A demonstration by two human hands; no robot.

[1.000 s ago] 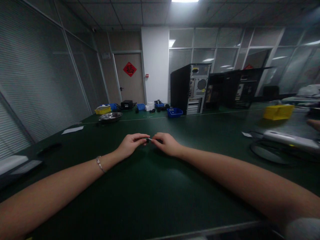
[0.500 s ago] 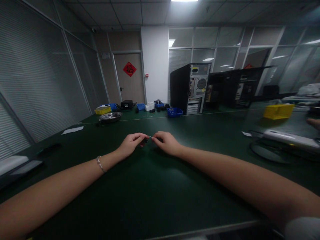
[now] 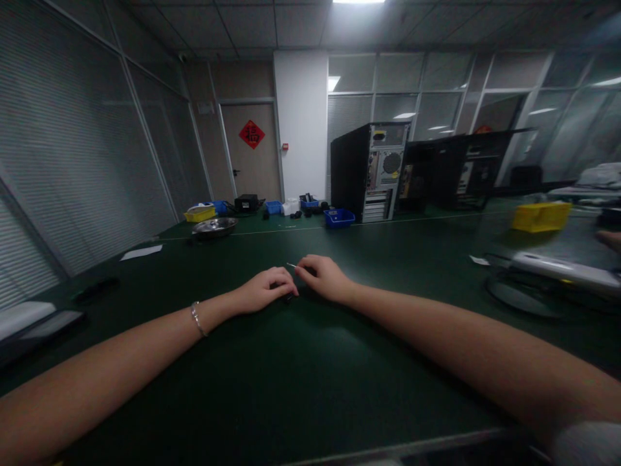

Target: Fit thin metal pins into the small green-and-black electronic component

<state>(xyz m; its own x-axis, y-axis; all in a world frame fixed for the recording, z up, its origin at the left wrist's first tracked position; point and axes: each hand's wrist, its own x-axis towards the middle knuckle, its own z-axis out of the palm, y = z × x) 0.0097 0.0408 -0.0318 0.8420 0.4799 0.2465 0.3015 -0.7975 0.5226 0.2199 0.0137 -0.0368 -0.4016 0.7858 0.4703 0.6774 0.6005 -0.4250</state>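
Observation:
Low over the green table (image 3: 301, 375), my left hand (image 3: 266, 289) is closed, thumb and fingers pinched on a small black piece (image 3: 289, 298) close to the tabletop. Most of that piece is hidden under the fingertips, so its kind cannot be made out. My right hand (image 3: 322, 277), just to the right, is closed on a thin silvery rod (image 3: 291, 264). The rod's bare end points left, above the left fingers and apart from the black piece. Its other end is hidden in the right palm.
Beyond the hands are a metal bowl (image 3: 215, 226), a blue bin (image 3: 339, 218) and a black computer tower (image 3: 369, 171). To the right lie a white device with cables (image 3: 565, 266) and a yellow bin (image 3: 541, 217). Another person's hand (image 3: 610, 239) shows at the right edge.
My left hand has moved down and slightly right with the black piece, away from the silvery rod's tip. My right hand has stayed nearly still.

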